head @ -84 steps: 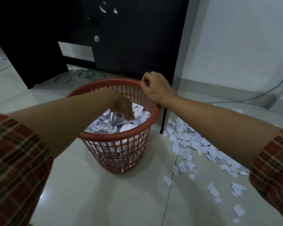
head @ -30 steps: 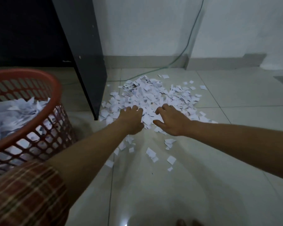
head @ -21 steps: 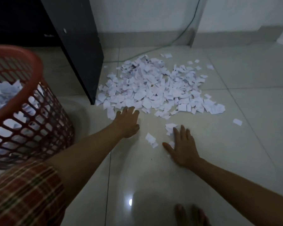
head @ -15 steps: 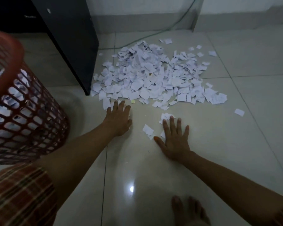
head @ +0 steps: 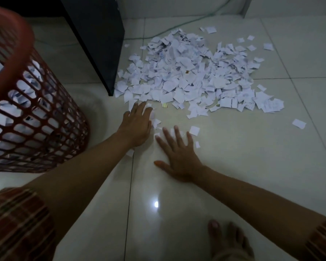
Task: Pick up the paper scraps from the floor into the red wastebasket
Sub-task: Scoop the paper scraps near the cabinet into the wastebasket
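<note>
Wastebasket (head: 36, 119) holds paper scraps (head: 23, 85), seemingly near full.

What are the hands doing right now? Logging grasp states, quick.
Left hand: open, flat on the floor tiles, fingers touching loose paper scraps.
Right hand: open, fingers spread, holding nothing.

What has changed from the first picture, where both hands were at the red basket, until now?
Both hands left the red plastic mesh wastebasket. The left hand came out of it and the right hand let go of its rim. Now both lie flat with straight fingers on the pale tiled floor, among loose white paper scraps near the big pile. The basket is still full of paper.
</note>
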